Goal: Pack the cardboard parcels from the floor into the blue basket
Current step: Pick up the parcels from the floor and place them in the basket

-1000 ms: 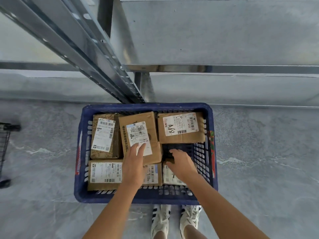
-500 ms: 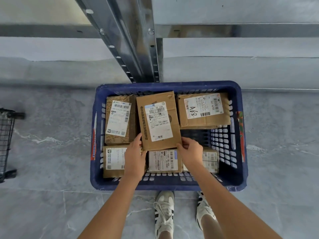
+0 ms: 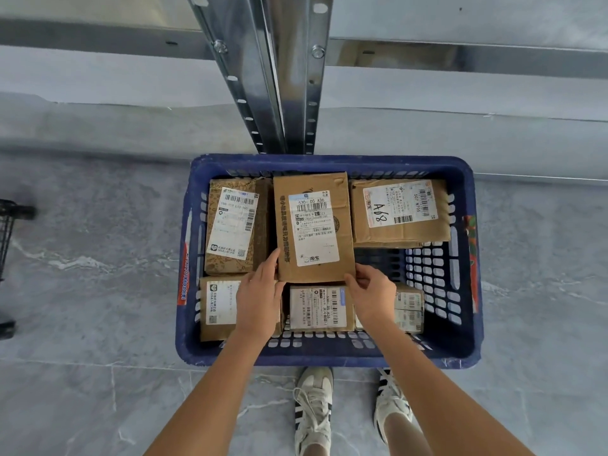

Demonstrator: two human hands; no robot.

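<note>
Parcels fill most of the basket point(image 3: 197, 258) now; six visible, none seen on the floor point(image 3: 82, 291) in this view. Centre parcel point(image 3: 314, 225), label up, is the live one: long axis runs 12-to-6, lying straight out at 12 from both hands. Left hand point(image 3: 260, 297) clamped on its near-left corner, thumb up the side edge; right hand point(image 3: 373, 294) pinching the near-right corner. Hands apart, one per corner, both abt equally near. Whether it's lifted or resting on others, can't tell. Around it: patterned parcel point(image 3: 230, 225) at 9, touching; A68 parcel point(image 3: 399, 212) at 3, just beside. Near row of three sits under the wrists. Open mesh bottom shows at 4, btwn A68 parcel and near-right parcel point(image 3: 409, 307). My guess: it gets seated there or squared up in place.
</note>
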